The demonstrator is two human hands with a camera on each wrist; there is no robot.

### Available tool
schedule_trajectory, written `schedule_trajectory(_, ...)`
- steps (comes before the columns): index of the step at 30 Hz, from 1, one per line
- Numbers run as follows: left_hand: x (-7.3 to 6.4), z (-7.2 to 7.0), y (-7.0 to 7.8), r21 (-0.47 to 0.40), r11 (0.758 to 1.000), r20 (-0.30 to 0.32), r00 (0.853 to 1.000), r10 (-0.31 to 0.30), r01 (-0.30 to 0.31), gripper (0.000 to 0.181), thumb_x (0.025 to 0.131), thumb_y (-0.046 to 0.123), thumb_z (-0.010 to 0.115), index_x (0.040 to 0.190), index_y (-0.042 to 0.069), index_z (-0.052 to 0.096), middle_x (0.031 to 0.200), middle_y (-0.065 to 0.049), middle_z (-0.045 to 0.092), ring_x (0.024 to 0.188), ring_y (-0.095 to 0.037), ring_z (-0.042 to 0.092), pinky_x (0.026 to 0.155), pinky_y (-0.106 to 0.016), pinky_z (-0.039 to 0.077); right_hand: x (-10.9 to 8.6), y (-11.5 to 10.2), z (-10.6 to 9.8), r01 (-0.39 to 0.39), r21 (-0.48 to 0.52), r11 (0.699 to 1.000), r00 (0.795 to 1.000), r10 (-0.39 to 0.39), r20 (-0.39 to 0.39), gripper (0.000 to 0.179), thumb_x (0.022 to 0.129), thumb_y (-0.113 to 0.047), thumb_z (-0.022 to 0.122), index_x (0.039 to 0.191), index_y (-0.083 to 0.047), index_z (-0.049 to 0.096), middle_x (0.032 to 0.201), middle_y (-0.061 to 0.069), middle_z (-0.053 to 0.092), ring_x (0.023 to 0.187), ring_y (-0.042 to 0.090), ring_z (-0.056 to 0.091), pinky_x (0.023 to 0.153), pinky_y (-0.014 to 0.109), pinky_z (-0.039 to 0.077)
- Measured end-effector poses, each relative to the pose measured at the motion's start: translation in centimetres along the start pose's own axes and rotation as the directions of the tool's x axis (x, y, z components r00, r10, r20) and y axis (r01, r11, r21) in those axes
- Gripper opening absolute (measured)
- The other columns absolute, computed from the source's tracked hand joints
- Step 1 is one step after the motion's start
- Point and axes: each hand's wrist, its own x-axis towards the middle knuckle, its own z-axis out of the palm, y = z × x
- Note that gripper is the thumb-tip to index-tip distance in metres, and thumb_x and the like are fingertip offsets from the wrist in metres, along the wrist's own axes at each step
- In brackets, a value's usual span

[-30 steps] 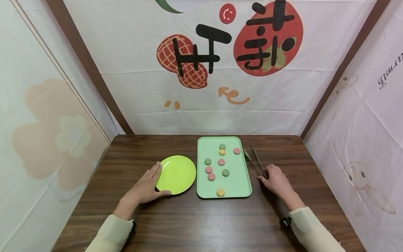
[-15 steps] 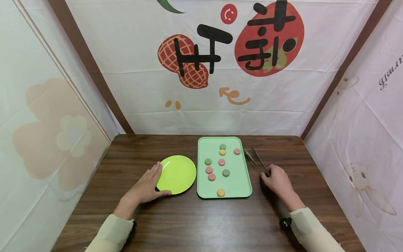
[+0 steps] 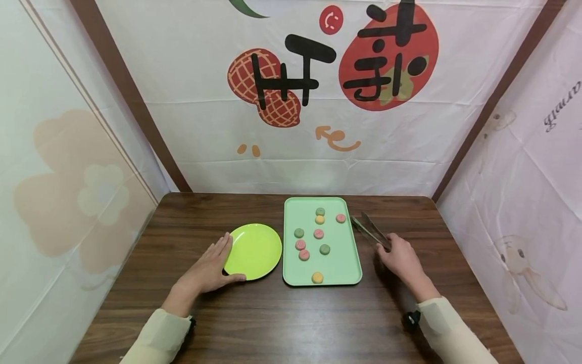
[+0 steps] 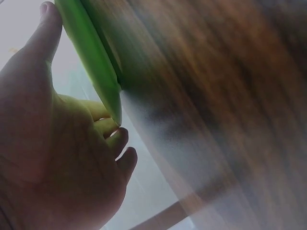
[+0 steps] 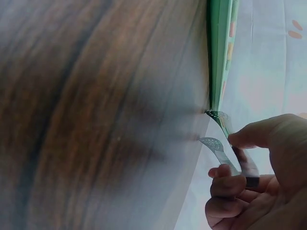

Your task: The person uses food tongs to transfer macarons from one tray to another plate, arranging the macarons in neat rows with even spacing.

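Observation:
A bright green plate (image 3: 254, 253) lies on the table left of the tray. My left hand (image 3: 204, 270) rests at its left side, with fairly straight fingers along the rim and the thumb by the near edge. Metal tongs (image 3: 369, 230) are in my right hand (image 3: 403, 260), right of the tray. In the right wrist view, thumb and fingers pinch the tongs (image 5: 245, 165) near the closed end; their perforated tips stand apart with nothing between them. The light green tray (image 3: 338, 268) holds several small macaron-like rounds: pink (image 3: 319, 234), green (image 3: 325, 249) and yellow (image 3: 317, 277).
The dark wood table (image 3: 291, 323) runs back to a white printed cloth (image 3: 273, 174). Further cloth walls stand to the left (image 3: 68, 253) and right (image 3: 514, 202). The tray's right edge is close to the tongs' tips.
My right hand has tightened its hold on the tongs, and their handle end has shifted slightly right and away from me. The left hand, plate and rounds stay in place.

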Motion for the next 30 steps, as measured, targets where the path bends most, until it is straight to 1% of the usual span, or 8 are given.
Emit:
schedule_trajectory(1, -0.1, 0.0, 0.0, -0.001, 1.000, 0.000, 1.000, 0.000, 0.000, 0.129, 0.091, 0.076, 0.070, 0.168, -0.010, 0.012, 0.176, -0.030, 0.011, 0.162, -0.047, 0.017, 0.131, -0.063, 0.018, 0.1, 0.0, 0.0, 0.006, -0.003, 1.000, 1.000, -0.006, 0.003, 0.051, 0.106, -0.027, 0.067, 0.137, 0.013, 0.061, 0.124, 0.035, 0.069, 0.104, 0.050, 0.070, 0.085, 0.063, 0.059)
schedule_trajectory(4, -0.3, -0.1, 0.1, -0.007, 1.000, -0.003, 1.000, 0.003, -0.003, 0.128, 0.091, 0.074, 0.071, 0.167, -0.011, 0.013, 0.176, -0.030, 0.012, 0.162, -0.047, 0.017, 0.131, -0.063, 0.018, 0.3, -0.1, 0.1, 0.010, -0.006, 1.000, 1.000, -0.010, 0.021, 0.054, 0.108, -0.030, 0.067, 0.137, 0.014, 0.061, 0.125, 0.036, 0.069, 0.108, 0.051, 0.069, 0.089, 0.065, 0.058)
schedule_trajectory(8, -0.4, -0.1, 0.2, -0.008, 1.000, -0.007, 1.000, 0.002, -0.002, 0.126, 0.092, 0.073, 0.070, 0.167, -0.011, 0.013, 0.176, -0.030, 0.012, 0.162, -0.047, 0.017, 0.131, -0.062, 0.018, 0.4, -0.1, 0.2, 0.009, 0.007, 1.000, 0.999, -0.009, 0.032, 0.051, 0.111, -0.029, 0.063, 0.136, 0.016, 0.060, 0.122, 0.036, 0.068, 0.105, 0.050, 0.070, 0.087, 0.064, 0.058)
schedule_trajectory(12, -0.4, -0.2, 0.3, -0.006, 1.000, -0.003, 1.000, -0.002, 0.002, 0.125, 0.092, 0.072, 0.071, 0.167, -0.011, 0.014, 0.176, -0.029, 0.012, 0.162, -0.047, 0.017, 0.131, -0.062, 0.018, 0.4, -0.1, 0.2, 0.002, 0.027, 1.000, 1.000, -0.002, 0.020, 0.047, 0.113, -0.025, 0.057, 0.134, 0.017, 0.057, 0.118, 0.035, 0.067, 0.103, 0.049, 0.069, 0.085, 0.063, 0.058)
schedule_trajectory(18, -0.3, -0.3, 0.3, -0.001, 1.000, -0.002, 1.000, -0.004, 0.004, 0.124, 0.093, 0.071, 0.072, 0.167, -0.010, 0.014, 0.176, -0.030, 0.013, 0.163, -0.046, 0.017, 0.131, -0.061, 0.019, 0.7, -0.2, 0.3, 0.018, 0.042, 0.999, 1.000, -0.017, -0.017, 0.047, 0.114, -0.024, 0.055, 0.138, 0.017, 0.054, 0.122, 0.037, 0.065, 0.109, 0.052, 0.067, 0.088, 0.065, 0.057)
schedule_trajectory(21, -0.2, -0.3, 0.3, 0.001, 1.000, -0.004, 1.000, -0.004, 0.004, 0.124, 0.093, 0.070, 0.073, 0.167, -0.011, 0.015, 0.176, -0.030, 0.013, 0.162, -0.046, 0.018, 0.131, -0.061, 0.020, 0.8, -0.3, 0.2, 0.053, 0.053, 0.997, 0.997, -0.050, -0.054, 0.047, 0.114, -0.026, 0.057, 0.137, 0.015, 0.056, 0.120, 0.035, 0.067, 0.102, 0.047, 0.069, 0.082, 0.061, 0.058)
schedule_trajectory(25, -0.2, -0.2, 0.2, 0.005, 1.000, -0.007, 1.000, 0.001, -0.001, 0.125, 0.092, 0.071, 0.072, 0.167, -0.011, 0.015, 0.175, -0.030, 0.014, 0.162, -0.046, 0.018, 0.131, -0.062, 0.020, 1.1, -0.7, 0.1, 0.097, 0.087, 0.991, 0.992, -0.090, -0.091, 0.045, 0.113, -0.029, 0.060, 0.134, 0.011, 0.059, 0.112, 0.029, 0.070, 0.087, 0.036, 0.069, 0.071, 0.053, 0.057)
schedule_trajectory(30, -0.2, -0.1, 0.1, 0.012, 1.000, -0.016, 1.000, 0.009, -0.009, 0.125, 0.092, 0.071, 0.072, 0.167, -0.012, 0.016, 0.175, -0.031, 0.015, 0.162, -0.047, 0.020, 0.131, -0.061, 0.021, 1.4, -1.3, 0.5, 0.146, 0.125, 0.981, 0.985, -0.132, -0.113, 0.040, 0.111, -0.029, 0.064, 0.131, 0.006, 0.063, 0.100, 0.020, 0.070, 0.073, 0.026, 0.062, 0.064, 0.043, 0.053)
